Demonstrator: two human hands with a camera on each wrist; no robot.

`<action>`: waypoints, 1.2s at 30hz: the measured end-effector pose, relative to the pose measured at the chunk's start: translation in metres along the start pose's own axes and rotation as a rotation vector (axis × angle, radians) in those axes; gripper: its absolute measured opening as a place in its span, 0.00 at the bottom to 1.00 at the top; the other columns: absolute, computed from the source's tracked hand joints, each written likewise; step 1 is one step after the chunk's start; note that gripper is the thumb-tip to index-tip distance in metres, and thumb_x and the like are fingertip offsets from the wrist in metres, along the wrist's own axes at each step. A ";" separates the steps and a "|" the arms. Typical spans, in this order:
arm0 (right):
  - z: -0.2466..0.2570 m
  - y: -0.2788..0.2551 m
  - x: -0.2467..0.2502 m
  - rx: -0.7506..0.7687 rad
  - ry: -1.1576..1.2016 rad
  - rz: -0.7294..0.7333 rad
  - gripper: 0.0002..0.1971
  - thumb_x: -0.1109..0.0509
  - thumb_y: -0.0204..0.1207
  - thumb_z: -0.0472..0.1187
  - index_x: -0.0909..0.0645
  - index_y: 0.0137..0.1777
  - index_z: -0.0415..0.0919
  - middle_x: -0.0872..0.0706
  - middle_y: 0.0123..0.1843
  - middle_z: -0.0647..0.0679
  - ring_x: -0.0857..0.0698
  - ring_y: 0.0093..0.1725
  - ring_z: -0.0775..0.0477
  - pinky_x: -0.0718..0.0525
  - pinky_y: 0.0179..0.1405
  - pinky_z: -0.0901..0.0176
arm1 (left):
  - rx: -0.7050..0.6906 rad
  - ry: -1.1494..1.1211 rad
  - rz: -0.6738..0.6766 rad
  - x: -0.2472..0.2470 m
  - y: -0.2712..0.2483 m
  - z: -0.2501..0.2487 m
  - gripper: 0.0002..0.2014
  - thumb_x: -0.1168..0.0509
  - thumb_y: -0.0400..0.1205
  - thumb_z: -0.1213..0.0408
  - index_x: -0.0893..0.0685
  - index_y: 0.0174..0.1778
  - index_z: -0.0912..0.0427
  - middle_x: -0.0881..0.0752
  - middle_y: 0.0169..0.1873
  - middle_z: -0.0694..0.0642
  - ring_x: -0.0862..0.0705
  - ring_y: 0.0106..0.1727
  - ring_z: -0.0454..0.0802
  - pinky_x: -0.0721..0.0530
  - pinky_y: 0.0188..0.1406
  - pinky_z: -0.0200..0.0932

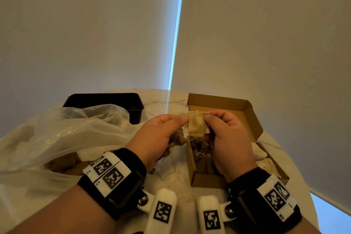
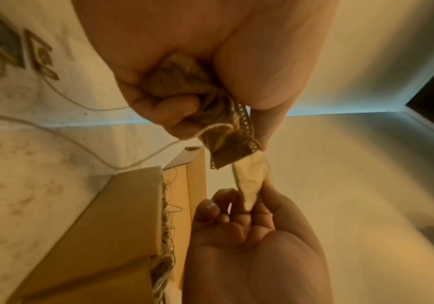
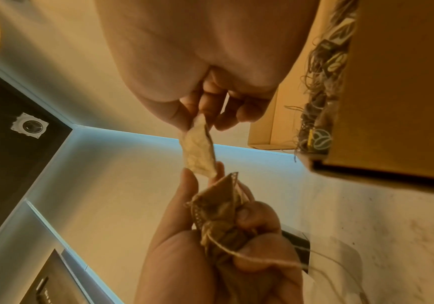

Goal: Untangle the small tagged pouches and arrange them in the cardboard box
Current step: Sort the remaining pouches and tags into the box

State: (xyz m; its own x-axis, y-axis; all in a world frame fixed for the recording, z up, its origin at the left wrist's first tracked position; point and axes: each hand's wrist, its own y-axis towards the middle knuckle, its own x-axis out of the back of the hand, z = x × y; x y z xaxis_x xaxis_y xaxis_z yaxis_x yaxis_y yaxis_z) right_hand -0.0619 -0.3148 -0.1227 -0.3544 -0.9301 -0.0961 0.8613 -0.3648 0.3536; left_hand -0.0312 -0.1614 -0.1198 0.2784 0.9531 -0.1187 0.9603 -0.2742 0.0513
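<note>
A pale pouch (image 1: 196,124) is held above the open cardboard box (image 1: 252,118), pinched at its left edge by my left hand (image 1: 163,131) and at its right edge by my right hand (image 1: 226,135). The same pale pouch (image 2: 249,185) (image 3: 199,154) shows edge-on in both wrist views. My left hand's lower fingers also grip a crumpled bunch of brown pouches (image 2: 192,96) (image 3: 221,218) with strings trailing down. Several pouches with tags and tangled strings (image 1: 202,153) lie inside the box.
A crumpled clear plastic bag (image 1: 62,138) covers the table's left side. A black plastic tray (image 1: 106,100) stands behind it. A loose string (image 1: 171,165) lies on the marble table (image 1: 178,182) between my wrists. More pale pouches (image 1: 266,159) lie right of the box.
</note>
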 end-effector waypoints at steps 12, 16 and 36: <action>0.003 -0.003 0.000 -0.052 -0.042 0.025 0.06 0.32 0.82 0.37 0.14 0.45 0.44 0.10 0.46 0.38 0.13 0.42 0.42 0.12 0.37 0.53 | -0.177 0.104 -0.063 0.001 0.001 -0.002 0.06 0.32 0.84 0.61 0.11 0.50 0.58 0.12 0.28 0.50 0.15 0.26 0.39 0.25 0.19 0.28; 0.006 -0.005 -0.001 -0.033 -0.026 0.075 0.08 0.31 0.82 0.36 0.18 0.58 0.46 0.07 0.44 0.51 0.09 0.43 0.49 0.11 0.38 0.59 | -0.178 0.096 -0.063 0.001 0.001 -0.003 0.06 0.32 0.84 0.60 0.11 0.50 0.57 0.11 0.30 0.52 0.17 0.23 0.37 0.25 0.19 0.28; 0.035 -0.004 0.126 -0.144 -0.900 -0.053 0.06 0.24 0.76 0.36 0.17 0.43 0.46 0.12 0.42 0.44 0.13 0.39 0.41 0.13 0.33 0.50 | 0.039 0.186 0.071 -0.006 -0.007 0.000 0.05 0.28 0.81 0.59 0.10 0.51 0.52 0.10 0.34 0.53 0.15 0.28 0.41 0.31 0.24 0.39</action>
State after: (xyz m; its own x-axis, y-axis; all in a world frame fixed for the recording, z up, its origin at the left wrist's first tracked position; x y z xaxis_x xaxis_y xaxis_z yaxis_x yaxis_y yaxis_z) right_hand -0.1226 -0.4290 -0.1032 -0.4927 -0.5499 0.6744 0.8516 -0.4641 0.2437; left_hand -0.0391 -0.1652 -0.1199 0.3409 0.9376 0.0689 0.9394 -0.3426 0.0146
